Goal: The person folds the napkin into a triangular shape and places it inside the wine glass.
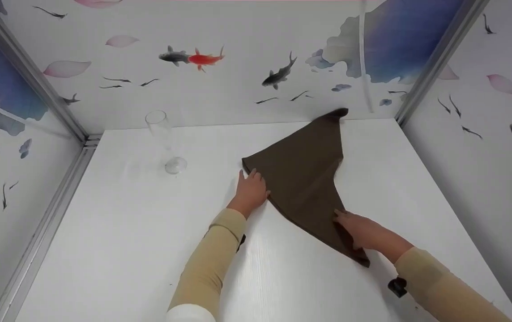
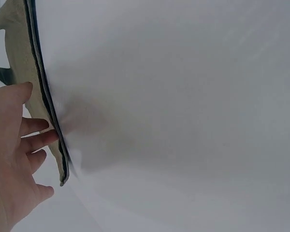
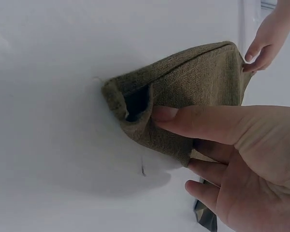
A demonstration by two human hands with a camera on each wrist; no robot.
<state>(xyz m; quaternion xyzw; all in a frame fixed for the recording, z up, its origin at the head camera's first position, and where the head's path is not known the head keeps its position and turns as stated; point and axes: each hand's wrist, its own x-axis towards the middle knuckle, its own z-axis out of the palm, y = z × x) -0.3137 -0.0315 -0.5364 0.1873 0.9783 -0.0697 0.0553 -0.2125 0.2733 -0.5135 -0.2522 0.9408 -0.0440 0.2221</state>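
brown cloth (image 1: 298, 174) lies folded on the white counter (image 1: 117, 241), right of centre in the head view, its shape slanting from a narrow far tip at the counter's back edge down to a near corner on the right. the left hand (image 1: 251, 190) is loose, its fingers slightly bent and touching the cloth's left edge near the left corner; in the left wrist view that edge shows as doubled layers. the right hand (image 1: 363, 230) pinches the cloth close to its near corner, thumb on one face and fingers on the other (the right wrist view shows a fold gaping beside the thumb, dark inside). well apart from both hands, toward the back on the left, a tall clear footed glass (image 1: 162, 129) stands upright. beige sleeves (image 1: 211, 259) cover both forearms, and a small black object (image 1: 397, 287) sits by the right cuff. behind the counter rises a back wall (image 1: 233, 98) printed with fish, pale pink petals and blue-grey washes, and metal posts (image 1: 36, 76) run up at the corners on either side.
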